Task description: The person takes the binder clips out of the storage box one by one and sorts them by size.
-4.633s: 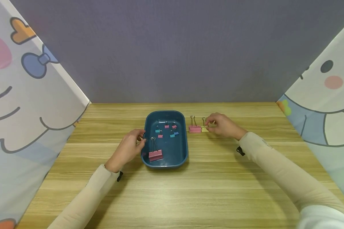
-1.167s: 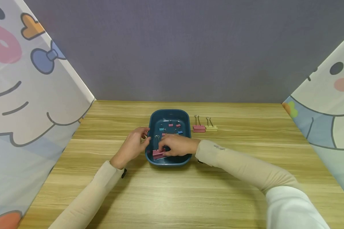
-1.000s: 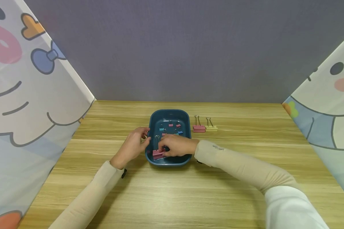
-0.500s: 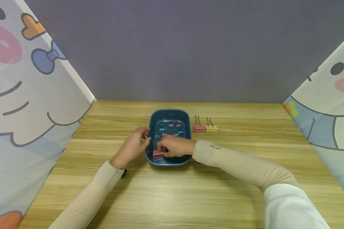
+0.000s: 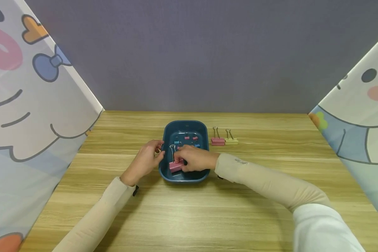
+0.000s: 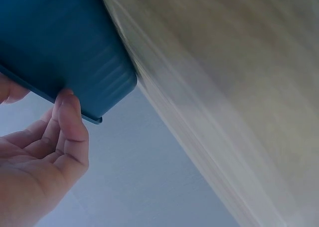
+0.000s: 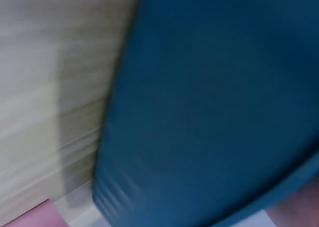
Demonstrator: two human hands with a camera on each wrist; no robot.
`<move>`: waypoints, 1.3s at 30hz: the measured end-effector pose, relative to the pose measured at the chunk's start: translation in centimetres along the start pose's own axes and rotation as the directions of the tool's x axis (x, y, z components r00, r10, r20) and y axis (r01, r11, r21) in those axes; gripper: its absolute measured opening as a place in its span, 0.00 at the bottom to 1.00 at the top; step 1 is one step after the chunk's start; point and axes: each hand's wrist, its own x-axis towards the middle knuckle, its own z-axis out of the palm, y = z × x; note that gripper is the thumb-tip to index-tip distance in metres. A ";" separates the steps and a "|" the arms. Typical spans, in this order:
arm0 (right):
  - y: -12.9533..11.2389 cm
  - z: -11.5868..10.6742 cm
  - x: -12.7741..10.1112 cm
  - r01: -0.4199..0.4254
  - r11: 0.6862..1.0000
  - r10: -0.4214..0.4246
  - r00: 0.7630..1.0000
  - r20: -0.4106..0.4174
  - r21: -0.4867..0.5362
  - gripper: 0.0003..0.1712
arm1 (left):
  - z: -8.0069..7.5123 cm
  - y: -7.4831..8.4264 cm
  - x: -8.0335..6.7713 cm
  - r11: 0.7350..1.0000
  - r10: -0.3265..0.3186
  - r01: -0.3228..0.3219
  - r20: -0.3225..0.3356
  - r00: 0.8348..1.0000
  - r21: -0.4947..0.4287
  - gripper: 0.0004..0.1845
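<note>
- Open room: the table [image 5: 189, 217] runs on in front of the tray [image 5: 189, 181] to the bottom of the head view, and strips of wood lie to its left and right. Behind the tray a narrower strip ends at the grey panel [image 5: 189, 56].
- Edges: the left printed sheet [image 5: 28, 105] and right printed sheet [image 5: 356, 119] slant along the sides, well apart from both hands. The tray's raised rim encloses the right hand's work.
- Materials: the table is pale, striped wood grain; the tray is glossy dark blue with rounded corners, and ridges show on its outer wall in both wrist views. The sleeves are beige cloth, with white higher on the right arm.
- Shapes: the large pink clip [image 5: 175, 166] has a block body and long wire handles. Small pink, teal and blue clips lie in the far half of the tray; one small pink clip [image 5: 178, 147] is partly hidden by the right hand.
- Right of the tray, the outer pink clip [image 5: 218, 141] and yellow clip [image 5: 231, 141] sit side by side, handles pointing away from the person.
- Right hand [image 5: 193, 159]: reaching over the tray's right rim, it pinches the large pink clip by its body's right end, inside the tray's near-left part. Whether the clip touches the floor, I cannot tell.
- Left hand [image 5: 147, 156]: thumb and fingertips are apart, loosely bent, touching the tray's left rim.
</note>
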 end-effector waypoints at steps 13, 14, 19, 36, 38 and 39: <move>0.3 -0.9 -3.1 0.027 1.000 -0.028 0.990 -0.136 -0.008 0.10 | 0.0 0.0 -0.1 1.000 0.024 -0.024 -0.009 1.000 0.005 0.18; 0.3 -1.0 -3.3 0.031 1.000 -0.031 0.988 -0.151 -0.003 0.10 | 0.0 0.0 -0.1 1.000 0.024 -0.024 -0.008 1.000 0.006 0.18; 0.6 -2.0 -4.5 0.069 0.997 -0.063 0.975 -0.214 0.020 0.10 | 0.0 0.1 -0.2 1.000 0.010 -0.010 -0.003 1.000 0.001 0.19; 2.5 -4.2 -8.3 -0.001 1.000 0.010 0.938 -0.348 0.024 0.10 | -0.1 -0.1 -0.2 1.000 0.012 -0.012 0.010 1.000 0.011 0.19; 2.8 -4.2 -8.8 0.000 1.000 0.009 0.931 -0.366 0.024 0.10 | -0.1 0.0 -0.2 1.000 0.009 -0.009 0.012 1.000 0.008 0.19; 2.9 -4.2 -9.1 -0.001 1.000 0.010 0.928 -0.374 0.023 0.10 | -0.1 0.0 -0.2 1.000 0.009 -0.009 0.013 1.000 0.006 0.19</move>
